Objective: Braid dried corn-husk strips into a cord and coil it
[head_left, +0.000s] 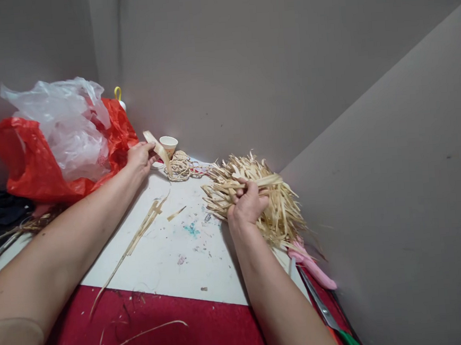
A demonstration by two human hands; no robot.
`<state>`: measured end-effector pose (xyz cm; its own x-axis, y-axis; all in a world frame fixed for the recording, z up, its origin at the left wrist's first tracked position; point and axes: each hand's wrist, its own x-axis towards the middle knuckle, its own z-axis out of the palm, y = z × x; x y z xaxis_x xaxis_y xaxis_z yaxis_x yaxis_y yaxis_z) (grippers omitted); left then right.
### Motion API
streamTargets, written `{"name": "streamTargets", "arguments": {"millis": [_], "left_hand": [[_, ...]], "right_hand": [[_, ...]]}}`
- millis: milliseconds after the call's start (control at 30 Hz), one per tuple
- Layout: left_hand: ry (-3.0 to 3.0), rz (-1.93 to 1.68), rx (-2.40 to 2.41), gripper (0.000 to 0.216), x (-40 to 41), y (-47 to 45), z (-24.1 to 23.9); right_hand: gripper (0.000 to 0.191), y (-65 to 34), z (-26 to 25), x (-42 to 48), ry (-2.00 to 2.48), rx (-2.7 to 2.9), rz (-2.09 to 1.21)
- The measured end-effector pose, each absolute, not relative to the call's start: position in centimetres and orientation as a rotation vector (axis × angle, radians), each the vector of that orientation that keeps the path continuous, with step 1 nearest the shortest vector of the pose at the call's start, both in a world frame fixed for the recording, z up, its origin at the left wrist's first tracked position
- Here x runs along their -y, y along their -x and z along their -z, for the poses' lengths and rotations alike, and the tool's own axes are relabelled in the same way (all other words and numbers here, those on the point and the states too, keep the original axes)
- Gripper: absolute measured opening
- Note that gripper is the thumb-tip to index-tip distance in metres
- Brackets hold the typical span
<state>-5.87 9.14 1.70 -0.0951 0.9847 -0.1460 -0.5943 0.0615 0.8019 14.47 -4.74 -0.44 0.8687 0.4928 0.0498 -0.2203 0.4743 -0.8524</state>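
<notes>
My left hand pinches a wide, flat strip of dried husk between thumb and fingers, near the back left of the white board. Farther right, my right hand is closed around a few pale dried strips. It lies against a bushy bundle of the same dried strips. The bundle hides part of those strips. Between my hands, a coil of braided cord lies beside a paper cup.
A red plastic bag with a clear bag inside stands at the left. Loose strips lie on the board. Green-handled scissors and a pink object sit along the right edge. Grey walls close off the back and right.
</notes>
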Motion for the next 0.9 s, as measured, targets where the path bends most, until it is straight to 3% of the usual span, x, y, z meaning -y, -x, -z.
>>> {"name": "streamTargets", "arguments": {"millis": [167,300,433,733,900], "left_hand": [[-0.834,-1.083,-0.827,0.01,-7.8,4.9,-1.9],[-1.123,-0.777,-0.767,0.012,-5.4,3.4,-2.3],[-1.394,-0.696,-0.721,0.012,-3.4,2.3,-2.6],[-1.605,-0.697,-0.632,0.015,-2.8,1.3,-2.4],[-1.442,-0.79,-0.608,0.013,-1.8,1.2,-3.8]], "right_hand": [[0.035,-13.1,0.1,5.1,1.017,0.401,-0.617],[0.035,-11.4,0.4,5.4,1.108,0.594,-0.909],[0.04,-11.1,0.8,5.4,1.178,0.774,-0.992],[0.025,-11.8,1.8,4.9,1.284,1.027,-0.697],[0.012,-12.7,2.7,4.4,1.41,1.057,-0.427]]}}
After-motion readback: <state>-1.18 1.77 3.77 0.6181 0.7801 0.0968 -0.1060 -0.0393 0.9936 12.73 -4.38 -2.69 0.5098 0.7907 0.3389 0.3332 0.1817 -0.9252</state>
